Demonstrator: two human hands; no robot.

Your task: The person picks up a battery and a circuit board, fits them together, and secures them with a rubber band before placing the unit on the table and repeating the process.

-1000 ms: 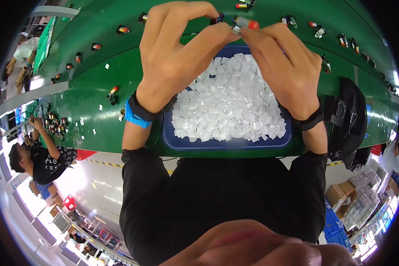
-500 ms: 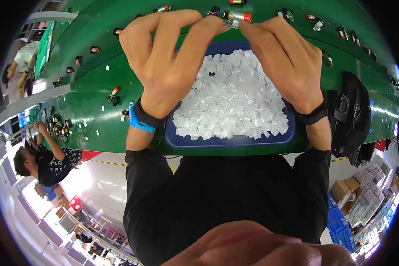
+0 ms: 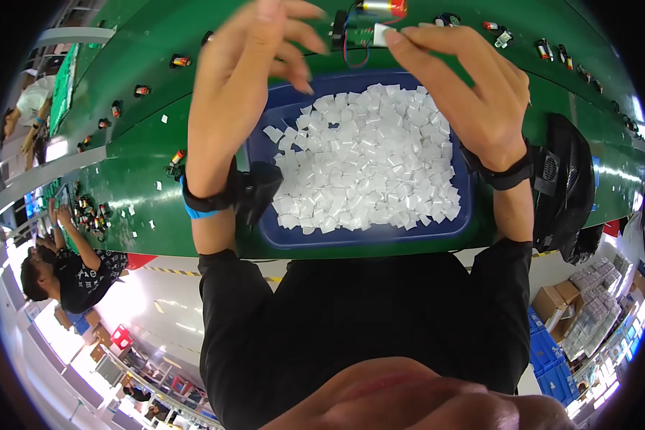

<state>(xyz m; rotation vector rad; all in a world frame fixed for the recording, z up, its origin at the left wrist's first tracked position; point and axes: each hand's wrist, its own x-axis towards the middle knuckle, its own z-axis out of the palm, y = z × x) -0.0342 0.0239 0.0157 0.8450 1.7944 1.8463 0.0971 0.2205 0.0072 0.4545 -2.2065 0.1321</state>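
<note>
My right hand [image 3: 473, 93] pinches, between thumb and fingertips, a small green circuit board [image 3: 362, 36] at a white square piece [image 3: 381, 35] on its right end. Red and dark wires loop from the board. A black part sits at its left, and a silver, orange-ended cylindrical cell [image 3: 385, 7] lies just beyond it. My left hand [image 3: 254, 68], partly smeared by motion, is apart to the left with fingers spread and nothing visible in them. Below both hands, a blue tray [image 3: 351, 241] holds a heap of small white squares [image 3: 365, 165].
Several similar cell-and-board assemblies [image 3: 177, 161] are scattered over the green table [image 3: 140, 193]. A black bag [image 3: 573, 179] lies at the right edge of the table. To the left, a person [image 3: 79, 269] works by a cluster of assemblies [image 3: 89, 215].
My left hand has let go of the board and swung left, its fingers opening. The right hand keeps its pinch, and the board with its wires now shows more fully.
</note>
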